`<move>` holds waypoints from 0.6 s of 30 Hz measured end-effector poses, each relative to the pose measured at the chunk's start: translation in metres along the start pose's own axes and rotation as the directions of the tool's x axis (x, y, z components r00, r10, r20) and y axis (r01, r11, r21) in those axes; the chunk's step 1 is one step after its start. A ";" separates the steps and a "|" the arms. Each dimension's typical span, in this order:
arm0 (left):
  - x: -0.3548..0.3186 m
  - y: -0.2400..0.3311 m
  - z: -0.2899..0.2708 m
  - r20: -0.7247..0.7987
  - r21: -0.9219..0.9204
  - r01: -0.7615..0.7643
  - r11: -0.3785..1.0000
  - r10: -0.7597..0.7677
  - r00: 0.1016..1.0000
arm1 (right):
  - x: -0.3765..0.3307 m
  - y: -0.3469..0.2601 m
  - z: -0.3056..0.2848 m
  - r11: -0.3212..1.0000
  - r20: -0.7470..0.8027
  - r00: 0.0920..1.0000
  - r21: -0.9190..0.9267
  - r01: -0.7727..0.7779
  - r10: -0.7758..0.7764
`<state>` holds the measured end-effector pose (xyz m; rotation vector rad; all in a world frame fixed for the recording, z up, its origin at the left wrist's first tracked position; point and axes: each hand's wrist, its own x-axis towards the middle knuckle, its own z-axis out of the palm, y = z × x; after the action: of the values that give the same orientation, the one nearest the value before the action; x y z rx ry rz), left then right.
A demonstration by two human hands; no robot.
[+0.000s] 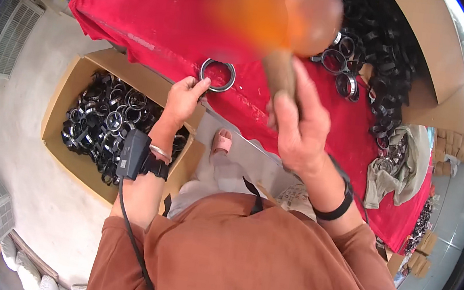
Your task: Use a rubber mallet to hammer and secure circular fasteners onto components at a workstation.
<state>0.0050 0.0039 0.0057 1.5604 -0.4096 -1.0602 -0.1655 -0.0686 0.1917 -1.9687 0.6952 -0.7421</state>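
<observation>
My left hand (182, 99) pinches the near-left edge of a black and silver ring (232, 78) between thumb and fingers. The ring is at the near edge of the red-covered table (139, 3). Up and to the right, my right hand (303, 128) is wrapped round the wooden handle of a mallet (280, 75). The mallet's head is raised above the cloth and badly blurred, orange on one side and pale pinkish on the other. A dark device is strapped to my left wrist, and a black band circles the right one.
An open cardboard box (59, 98) full of black and silver rings (113, 122) stands on the floor at left. More rings (390, 57) heap up at the table's right, by a large cardboard box (439, 40). A grey-green cloth (412, 167) lies nearer me. A pink slipper (222, 142) shows below.
</observation>
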 end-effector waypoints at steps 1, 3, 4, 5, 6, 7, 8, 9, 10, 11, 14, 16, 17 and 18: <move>-0.003 0.005 -0.001 0.002 0.000 0.012 1.000 -0.012 1.000 | 0.011 -0.003 0.008 1.000 -0.035 0.999 0.003 0.020 -0.020; -0.005 0.013 0.004 0.022 0.006 0.036 0.999 -0.036 0.999 | 0.022 0.014 0.023 0.992 -0.020 0.998 -0.112 0.052 -0.055; -0.004 0.016 0.007 0.035 0.021 0.058 0.998 -0.058 0.998 | 0.021 0.048 0.031 0.974 0.033 0.997 -0.213 0.076 -0.070; -0.005 0.014 0.010 0.036 0.020 0.055 0.998 -0.056 0.998 | 0.022 0.078 0.035 0.886 0.218 0.950 -0.452 -0.105 0.224; -0.005 0.009 0.010 0.000 0.115 0.026 0.993 -0.026 1.000 | 0.026 0.077 0.039 0.904 0.223 0.955 -0.420 -0.085 0.194; -0.007 0.007 0.011 -0.032 0.210 0.002 0.978 0.005 0.999 | 0.035 0.078 0.039 0.905 0.253 0.951 -0.420 -0.058 0.178; -0.007 0.006 0.010 -0.032 0.208 0.001 0.978 0.006 0.999 | 0.041 0.076 0.038 0.906 0.280 0.946 -0.422 -0.032 0.163; -0.005 0.006 0.010 -0.031 0.205 0.008 0.979 -0.001 1.000 | 0.042 0.071 0.035 0.905 0.278 0.947 -0.425 -0.032 0.164; -0.001 0.006 0.006 -0.045 0.200 0.015 0.980 -0.006 0.999 | 0.049 0.063 0.033 0.927 0.269 0.956 -0.375 -0.004 0.113; 0.000 0.002 0.003 -0.056 0.196 0.018 0.980 -0.007 0.998 | 0.055 0.052 0.030 0.946 0.260 0.963 -0.325 0.022 0.066; -0.002 -0.010 0.001 -0.046 0.112 0.012 0.994 -0.007 0.999 | 0.057 0.018 0.014 0.969 0.097 0.992 -0.225 0.102 -0.082; -0.006 -0.010 0.002 -0.067 0.051 -0.039 0.998 0.043 0.997 | 0.042 0.025 0.012 0.967 0.031 0.994 -0.232 0.107 -0.103; -0.006 -0.007 0.006 -0.057 0.046 -0.042 0.998 0.044 0.997 | 0.035 0.034 0.009 0.962 -0.045 0.991 -0.247 0.113 -0.128; -0.007 -0.002 0.012 -0.097 0.102 -0.050 0.994 0.060 0.993 | 0.022 0.061 0.007 0.920 -0.048 0.970 -0.332 0.209 -0.238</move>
<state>-0.0094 0.0024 0.0071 1.6737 -0.4393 -0.9270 -0.1565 -0.1075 0.1405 -2.3577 0.6855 -0.9019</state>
